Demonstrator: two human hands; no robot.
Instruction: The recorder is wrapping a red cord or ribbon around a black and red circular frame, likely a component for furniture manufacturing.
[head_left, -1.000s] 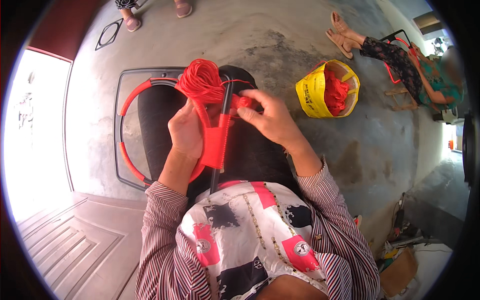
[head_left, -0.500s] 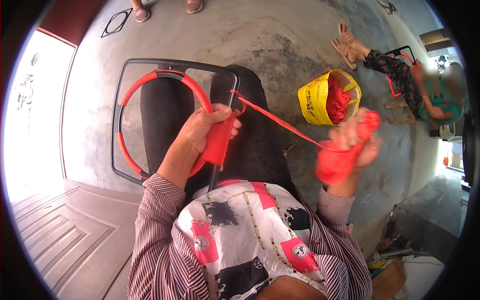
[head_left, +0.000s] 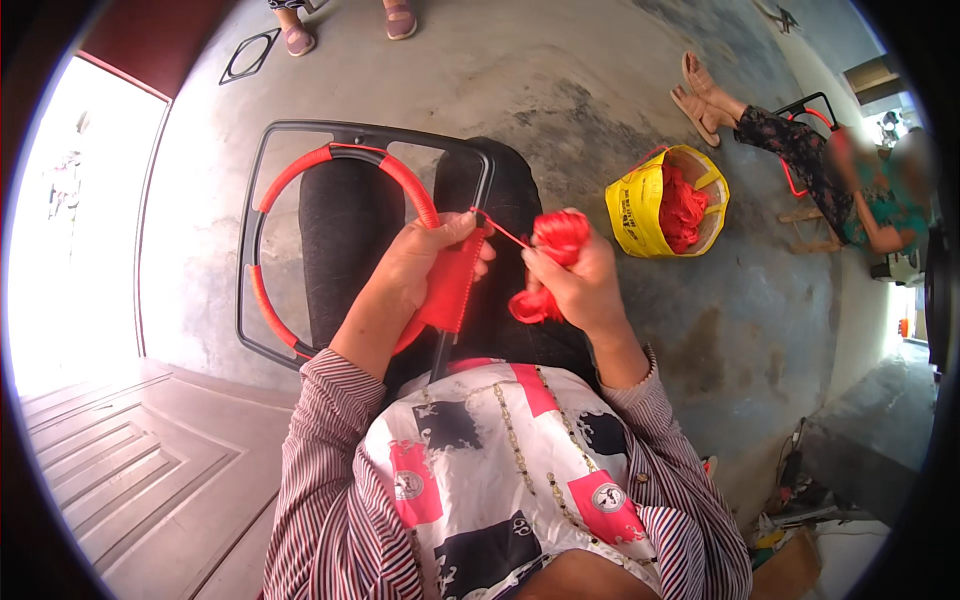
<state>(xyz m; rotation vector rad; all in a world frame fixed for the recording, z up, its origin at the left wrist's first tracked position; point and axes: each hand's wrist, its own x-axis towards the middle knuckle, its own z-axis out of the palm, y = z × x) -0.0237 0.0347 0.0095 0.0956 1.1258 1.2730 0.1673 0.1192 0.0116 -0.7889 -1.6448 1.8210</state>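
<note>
Across my lap lies a black frame [head_left: 243, 235] with rounded corners, and a black ring partly wrapped in red strip [head_left: 292, 180] sits inside it. My left hand [head_left: 412, 265] is closed on the frame's right bar, where a flat red wrapping [head_left: 456, 283] with a stitched-looking edge covers bar and ring side. The thumb presses near the wrapping's top end. Just to the right, my right hand [head_left: 588, 285] grips a bundle of red cord [head_left: 562, 236]; a loose tail hangs below the fingers. One thin red strand [head_left: 509, 236] runs from the bundle to the wrapped bar.
On the concrete floor to the right stands a yellow bag [head_left: 640, 210] full of red cord [head_left: 684, 208]. Farther right, another person [head_left: 880, 210] sits by a similar frame. A person's shoes [head_left: 400, 22] and a black square frame [head_left: 250, 56] are at the far side. A panelled door [head_left: 130, 440] lies left.
My right hand has swung left with the red cord bundle, from out by the bag to close beside the frame. The strand between the hands is shorter. My left hand keeps its hold.
</note>
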